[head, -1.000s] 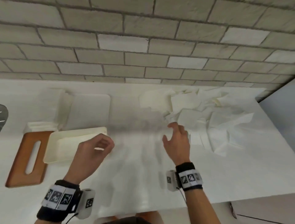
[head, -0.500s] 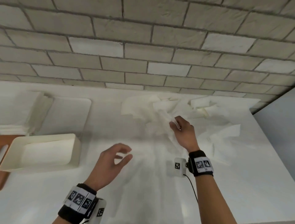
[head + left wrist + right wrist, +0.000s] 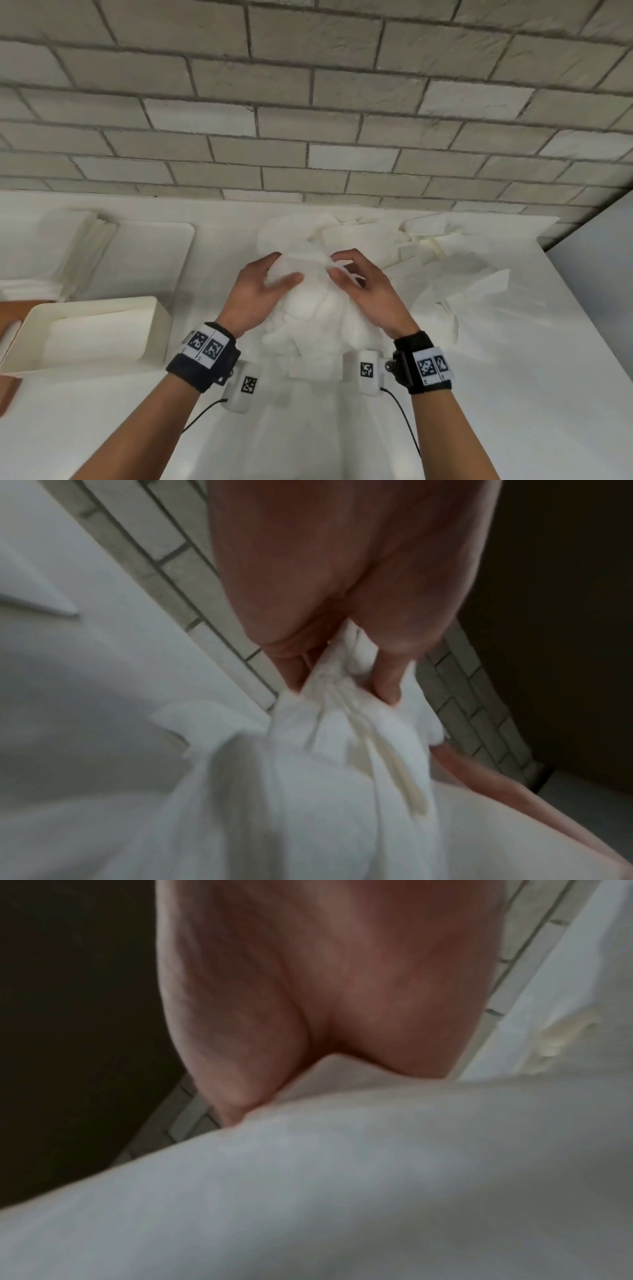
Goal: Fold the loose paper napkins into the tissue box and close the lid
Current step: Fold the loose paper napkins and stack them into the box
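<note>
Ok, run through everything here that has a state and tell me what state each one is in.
Tissue box: open, lid off, some napkins inside.
Lid: off, lying left of the box, mostly out of frame.
Held napkin: crumpled, lifted off the counter, not yet folded.
Loose napkin pile: scattered, unfolded, on the counter.
Folded napkin stack: neat, behind the box.
Left hand: grips the held napkin.
Right hand: pinches the held napkin.

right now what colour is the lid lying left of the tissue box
Orange-brown lid, only its edge in frame; head view shows it best.

Your left hand (image 3: 255,294) has come across to join your right hand (image 3: 368,294), and both now hold a bunched napkin (image 3: 317,305) lifted off the pile (image 3: 445,260).
</note>
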`<action>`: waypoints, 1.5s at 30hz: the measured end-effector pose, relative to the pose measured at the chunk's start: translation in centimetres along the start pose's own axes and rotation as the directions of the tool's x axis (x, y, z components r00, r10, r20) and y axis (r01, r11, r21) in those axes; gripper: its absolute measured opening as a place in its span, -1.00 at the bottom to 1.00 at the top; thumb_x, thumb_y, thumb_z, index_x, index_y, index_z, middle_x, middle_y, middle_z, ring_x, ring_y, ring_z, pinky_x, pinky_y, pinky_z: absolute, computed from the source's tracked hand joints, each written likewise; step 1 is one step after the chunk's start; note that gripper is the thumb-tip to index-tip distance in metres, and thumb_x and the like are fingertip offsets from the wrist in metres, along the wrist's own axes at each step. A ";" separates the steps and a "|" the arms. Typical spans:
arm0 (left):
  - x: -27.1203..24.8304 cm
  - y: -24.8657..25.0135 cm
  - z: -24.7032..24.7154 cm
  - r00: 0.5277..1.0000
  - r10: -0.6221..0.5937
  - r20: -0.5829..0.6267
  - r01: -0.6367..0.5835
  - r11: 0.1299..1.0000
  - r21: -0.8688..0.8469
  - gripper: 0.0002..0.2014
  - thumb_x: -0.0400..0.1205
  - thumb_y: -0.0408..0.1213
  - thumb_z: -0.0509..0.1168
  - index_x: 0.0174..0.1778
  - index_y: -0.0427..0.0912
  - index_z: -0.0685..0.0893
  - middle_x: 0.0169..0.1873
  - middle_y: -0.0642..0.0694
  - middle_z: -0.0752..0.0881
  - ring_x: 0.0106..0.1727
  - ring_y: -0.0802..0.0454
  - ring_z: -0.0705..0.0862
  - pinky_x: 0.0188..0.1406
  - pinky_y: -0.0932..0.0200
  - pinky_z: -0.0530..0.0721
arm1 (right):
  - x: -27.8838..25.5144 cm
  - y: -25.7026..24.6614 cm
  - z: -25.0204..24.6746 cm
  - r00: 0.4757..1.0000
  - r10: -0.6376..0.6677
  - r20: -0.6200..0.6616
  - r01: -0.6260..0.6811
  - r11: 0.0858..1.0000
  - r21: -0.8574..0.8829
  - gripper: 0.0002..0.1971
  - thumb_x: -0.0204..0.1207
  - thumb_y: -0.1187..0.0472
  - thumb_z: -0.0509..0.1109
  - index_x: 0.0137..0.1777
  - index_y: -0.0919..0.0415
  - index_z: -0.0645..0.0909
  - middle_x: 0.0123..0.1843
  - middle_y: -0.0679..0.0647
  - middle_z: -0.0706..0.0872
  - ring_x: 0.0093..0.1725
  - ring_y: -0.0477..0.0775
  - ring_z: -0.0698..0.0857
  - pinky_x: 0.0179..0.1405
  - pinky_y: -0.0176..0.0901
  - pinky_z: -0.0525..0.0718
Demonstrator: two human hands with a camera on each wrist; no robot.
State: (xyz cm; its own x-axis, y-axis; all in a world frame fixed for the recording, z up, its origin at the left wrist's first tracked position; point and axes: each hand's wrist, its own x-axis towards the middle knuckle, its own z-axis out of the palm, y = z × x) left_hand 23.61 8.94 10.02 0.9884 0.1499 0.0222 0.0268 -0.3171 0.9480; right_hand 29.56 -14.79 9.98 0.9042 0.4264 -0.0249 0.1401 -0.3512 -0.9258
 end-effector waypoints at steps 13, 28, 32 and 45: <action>-2.1 -7.7 -3.4 0.926 -0.124 -0.355 0.141 0.990 0.022 -0.79 0.80 -0.19 0.39 0.33 -0.08 0.61 0.08 0.14 0.78 0.07 0.30 0.74 -0.01 0.39 0.62 | 0.9 8.1 4.7 0.948 0.230 -0.221 -0.197 0.967 0.163 -0.86 0.73 -0.02 0.53 -0.01 0.00 0.75 -0.26 0.13 0.72 -0.23 -0.04 0.61 -0.13 -0.16 0.56; -6.8 -12.8 -0.9 0.952 0.076 0.297 -0.280 0.614 0.738 -0.25 0.44 0.36 0.46 0.37 -0.11 0.58 0.45 -0.15 0.53 0.48 -0.21 0.53 0.36 -0.09 0.62 | 0.2 10.8 11.1 0.881 0.468 -0.072 -0.454 0.878 0.154 -0.81 0.62 0.08 0.65 0.13 0.14 0.84 0.01 0.15 0.93 -0.03 0.14 0.93 0.16 0.19 0.92; -6.8 -14.3 0.2 0.948 -0.045 0.316 -0.219 0.628 0.747 -0.59 0.67 0.02 0.35 0.37 -0.09 0.55 0.32 -0.03 0.62 0.38 -0.13 0.58 0.27 0.02 0.61 | -0.9 10.2 10.7 0.916 0.394 -0.082 -0.366 0.900 0.239 -0.75 0.64 0.02 0.58 0.25 0.06 0.78 0.18 0.04 0.90 0.13 0.11 0.90 0.23 0.18 0.89; -5.4 -13.1 -2.2 0.930 -0.292 0.225 0.164 0.874 0.458 -0.37 0.84 0.30 0.02 -0.20 0.07 0.89 -0.08 0.10 0.85 0.07 0.18 0.75 0.26 0.13 0.64 | -2.4 12.1 8.6 0.888 0.422 -0.183 -0.405 0.906 0.124 -0.63 0.58 0.08 0.66 -0.21 0.15 0.50 -0.24 0.10 0.75 -0.26 0.03 0.84 0.11 0.27 0.86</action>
State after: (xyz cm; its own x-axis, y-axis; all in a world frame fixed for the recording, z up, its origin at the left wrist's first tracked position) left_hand 17.62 14.38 -1.78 0.9446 0.0214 -0.3277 0.2536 -0.6815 0.6865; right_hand 25.62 -12.87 -4.38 0.9358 0.0775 -0.3440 -0.2896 -0.3875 -0.8752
